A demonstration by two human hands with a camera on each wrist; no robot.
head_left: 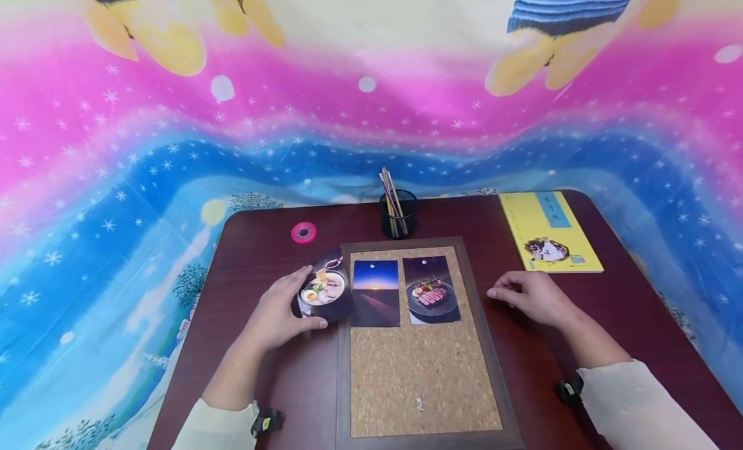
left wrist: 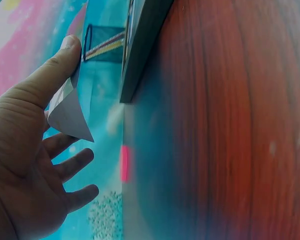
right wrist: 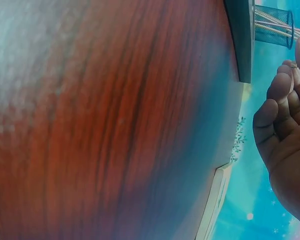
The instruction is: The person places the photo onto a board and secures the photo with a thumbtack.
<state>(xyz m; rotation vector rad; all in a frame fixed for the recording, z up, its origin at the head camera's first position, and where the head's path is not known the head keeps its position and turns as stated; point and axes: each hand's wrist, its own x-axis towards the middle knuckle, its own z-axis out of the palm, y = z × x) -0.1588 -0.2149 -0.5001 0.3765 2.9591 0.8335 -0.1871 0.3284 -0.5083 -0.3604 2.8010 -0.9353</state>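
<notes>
My left hand [head_left: 284, 311] pinches a photo of a ramen bowl [head_left: 322, 287] between thumb and fingers. The photo overlaps the left frame edge of a cork board [head_left: 424, 379]; its sheet bends in the left wrist view, where three fingers spread free of it. A sunset road photo [head_left: 375, 295] and a photo of sliced meat on a plate [head_left: 431, 292] hang side by side on the cork, each with a pin at its top. Right of the board, my right hand [head_left: 534, 298] hovers with fingers bent inward; whether its fingertips hold something small cannot be made out.
Small clear pins [head_left: 419, 403] lie low on the cork. A black mesh pen cup [head_left: 398, 215] with sticks stands behind the board. A pink tape roll [head_left: 304, 232] lies at the back left, a yellow book [head_left: 550, 231] at the back right of the dark wooden table [head_left: 261, 244].
</notes>
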